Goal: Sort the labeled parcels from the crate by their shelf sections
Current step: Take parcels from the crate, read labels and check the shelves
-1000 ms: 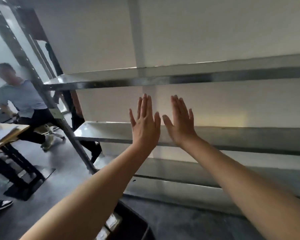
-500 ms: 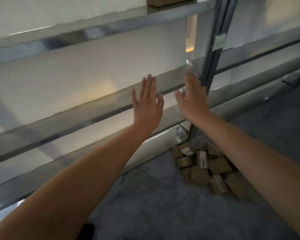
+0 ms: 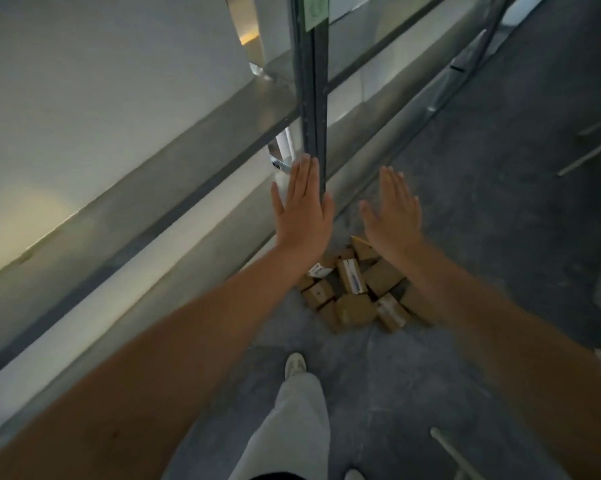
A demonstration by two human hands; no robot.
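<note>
Several small brown cardboard parcels (image 3: 356, 292), some with white labels, lie heaped on the grey floor at the foot of the metal shelving (image 3: 202, 133). My left hand (image 3: 302, 206) and my right hand (image 3: 392, 213) are stretched out in front of me above the heap, fingers straight and together, holding nothing. The left hand overlaps the dark shelf upright (image 3: 313, 81). No crate is in sight.
A green label (image 3: 314, 8) sticks to the upright near the top. My leg in light trousers and a white shoe (image 3: 295, 364) stand on the floor below the heap. Thin metal legs (image 3: 590, 147) show at the right edge.
My view has swung down and to the right, from the shelf levels to the floor. The parcel heap has come nearer and sits under my hands. Both hands stay flat with nothing in them.
</note>
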